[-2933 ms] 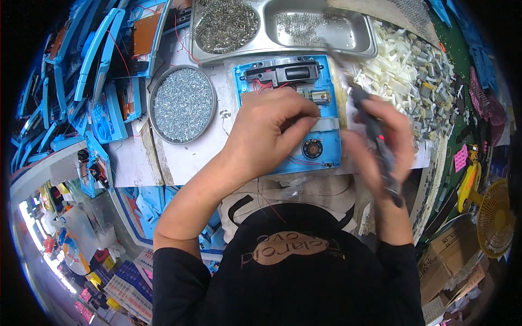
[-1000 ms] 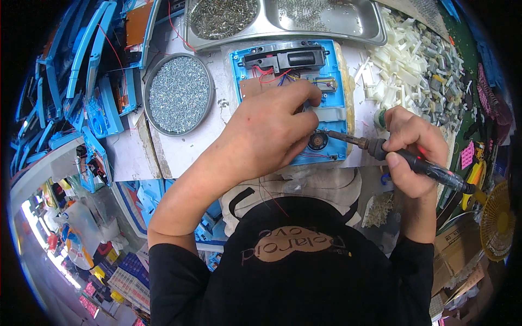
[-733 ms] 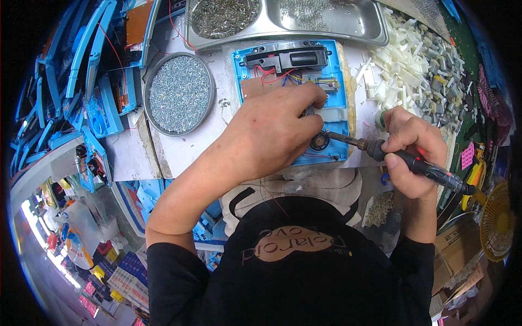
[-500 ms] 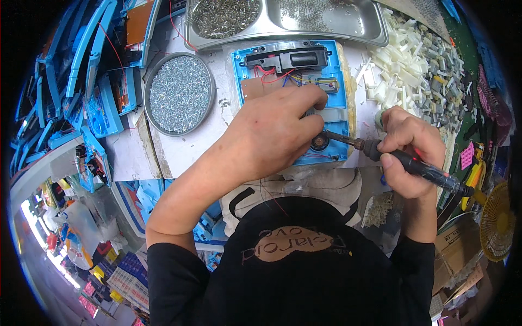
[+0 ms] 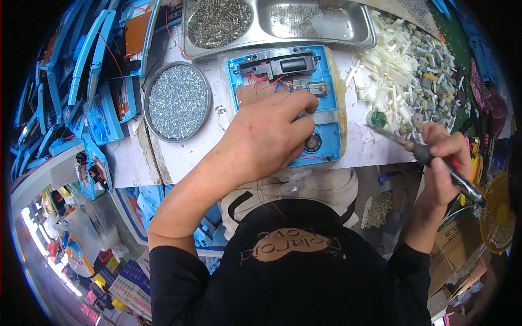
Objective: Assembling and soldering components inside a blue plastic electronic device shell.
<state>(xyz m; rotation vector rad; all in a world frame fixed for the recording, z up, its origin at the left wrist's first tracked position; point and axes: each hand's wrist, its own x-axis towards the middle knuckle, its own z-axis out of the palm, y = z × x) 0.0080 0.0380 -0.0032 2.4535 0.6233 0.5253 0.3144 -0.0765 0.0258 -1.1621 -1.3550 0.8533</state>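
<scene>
A blue plastic casing (image 5: 333, 127) lies on the white table in front of me, with a black speaker box (image 5: 280, 66), red and blue wires and a small round speaker (image 5: 313, 142) inside. My left hand (image 5: 272, 133) rests over its lower left part, fingers curled and pinched; what they grip is hidden. My right hand (image 5: 448, 157) is closed around the dark handle of a soldering iron (image 5: 462, 182), to the right of the casing. Its blurred metal tip points up and left, towards a small round green tub (image 5: 376, 118).
A round tray (image 5: 178, 100) of small screws stands left of the casing. Behind is a steel tray (image 5: 261, 39) with metal parts. White plastic pieces (image 5: 386, 70) are heaped at the right. Blue casings (image 5: 81, 103) pile up at far left. A yellow fan (image 5: 496, 214) is at right.
The soldering iron in my right hand has moved away from the round speaker, to the right, clear of the casing. My left hand stays over the casing. The whole view has shifted slightly.
</scene>
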